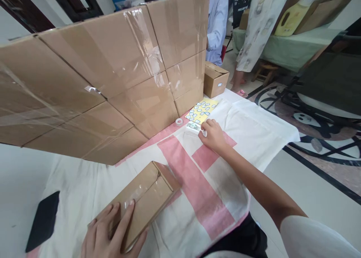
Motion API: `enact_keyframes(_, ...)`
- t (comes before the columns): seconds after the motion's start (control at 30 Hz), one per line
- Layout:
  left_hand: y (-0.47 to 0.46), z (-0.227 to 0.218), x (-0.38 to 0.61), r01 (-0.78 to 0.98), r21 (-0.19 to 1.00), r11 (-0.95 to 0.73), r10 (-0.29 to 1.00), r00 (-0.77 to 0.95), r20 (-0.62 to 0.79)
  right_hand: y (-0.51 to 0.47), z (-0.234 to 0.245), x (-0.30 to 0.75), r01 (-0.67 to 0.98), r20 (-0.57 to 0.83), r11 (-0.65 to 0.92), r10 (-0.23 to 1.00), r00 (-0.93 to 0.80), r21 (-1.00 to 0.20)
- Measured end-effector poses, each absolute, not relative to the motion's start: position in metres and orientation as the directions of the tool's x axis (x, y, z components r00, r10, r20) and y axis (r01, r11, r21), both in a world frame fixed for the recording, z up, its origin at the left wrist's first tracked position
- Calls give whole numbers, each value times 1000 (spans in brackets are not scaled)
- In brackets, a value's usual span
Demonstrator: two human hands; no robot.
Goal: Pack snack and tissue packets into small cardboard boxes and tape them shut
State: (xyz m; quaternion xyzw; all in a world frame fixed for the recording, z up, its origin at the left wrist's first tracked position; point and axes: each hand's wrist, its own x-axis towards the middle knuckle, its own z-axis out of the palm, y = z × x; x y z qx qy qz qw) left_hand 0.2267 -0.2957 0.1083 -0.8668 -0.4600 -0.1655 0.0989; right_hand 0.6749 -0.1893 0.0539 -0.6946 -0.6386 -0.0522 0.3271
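My left hand [108, 231] lies over the near end of a small taped cardboard box [149, 194], its fingers across the top and the thumb by the near side. Farther off, my right hand [213, 135] has its fingers curled at the right end of a small white object [193, 127] with a dark greenish picture on top. Its exact kind is too small to tell. Just behind that object lies a yellow sheet [201, 109] covered with small white labels. A small roll of clear tape [179, 121] sits to its left.
A tall wall of taped cardboard boxes [135, 70] stands along the table's far left. Another small carton [216, 81] with a label is at its right end. A black flat object [43, 220] lies at left. Two people are beyond the pink-and-white tablecloth [262, 119].
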Motion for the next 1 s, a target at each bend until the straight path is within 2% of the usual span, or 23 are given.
enact_keyframes(0.1,-296,111,233,801,-159,-577,712,589,381,-199,50,681,796,472,80,839,272,-600)
enact_keyframes(0.2,-296,113,238,802,-181,-570,694,587,416,-206,45,685,660,366,33,853,373,-750)
enact_keyframes(0.33,-296,114,240,808,-176,-563,697,578,425,-212,41,684,491,221,-53,846,485,-870)
enact_keyframes(0.57,-296,115,241,797,-176,-577,693,593,410,-215,36,680,341,83,-97,874,478,-935)
enact_keyframes(0.77,-297,116,242,810,-146,-568,719,575,389,-212,34,682,237,203,115,898,391,-965)
enact_keyframes(0.87,-297,117,244,808,-146,-571,716,577,393,-207,35,687,38,199,200,893,403,-979)
enact_keyframes(1.0,-298,119,246,810,-145,-568,711,572,409,-199,33,693,-261,107,245,887,450,-934)
